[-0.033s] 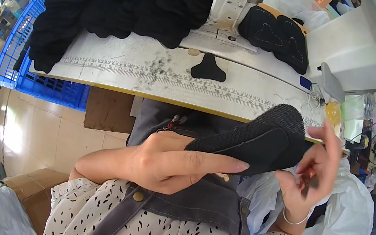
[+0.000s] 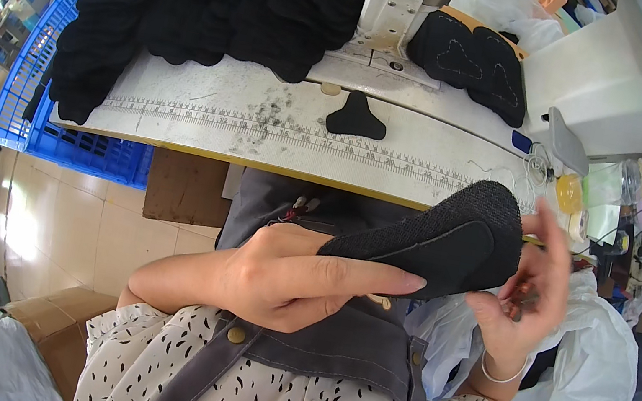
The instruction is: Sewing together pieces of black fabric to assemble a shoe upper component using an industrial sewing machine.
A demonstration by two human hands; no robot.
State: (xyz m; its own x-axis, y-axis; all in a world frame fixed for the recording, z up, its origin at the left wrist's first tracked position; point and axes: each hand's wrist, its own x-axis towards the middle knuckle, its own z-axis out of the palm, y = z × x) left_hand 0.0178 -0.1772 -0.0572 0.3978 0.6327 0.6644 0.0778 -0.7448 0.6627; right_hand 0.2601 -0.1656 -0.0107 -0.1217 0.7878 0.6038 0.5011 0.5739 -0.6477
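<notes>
My left hand [image 2: 291, 276] is closed on one end of a black padded fabric piece [image 2: 456, 232], index finger stretched along its lower edge. The piece has a meshy surface with a smoother black patch on it, and it is held tilted in front of my apron. At its right end is my right hand [image 2: 531, 287], fingers curled and slightly blurred. A small reddish tool [image 2: 524, 298], possibly thread snips, sits in that palm, partly hidden by the fingers. Beyond, a small three-lobed black patch [image 2: 358, 115] lies flat on the sewing table [image 2: 211, 97].
A sewing machine [image 2: 393, 9] rises at the table's far middle. Overlapping black fabric pieces [image 2: 200, 10] lie to its left, and stitched black pieces [image 2: 476, 61] to its right. A blue plastic crate [image 2: 83, 152] stands at the left; white plastic bags [image 2: 585, 372] hang at the right.
My right hand has shifted slightly left, its fingers a little closer to the fabric piece. The far end of the piece has turned a little; my left hand stays in place.
</notes>
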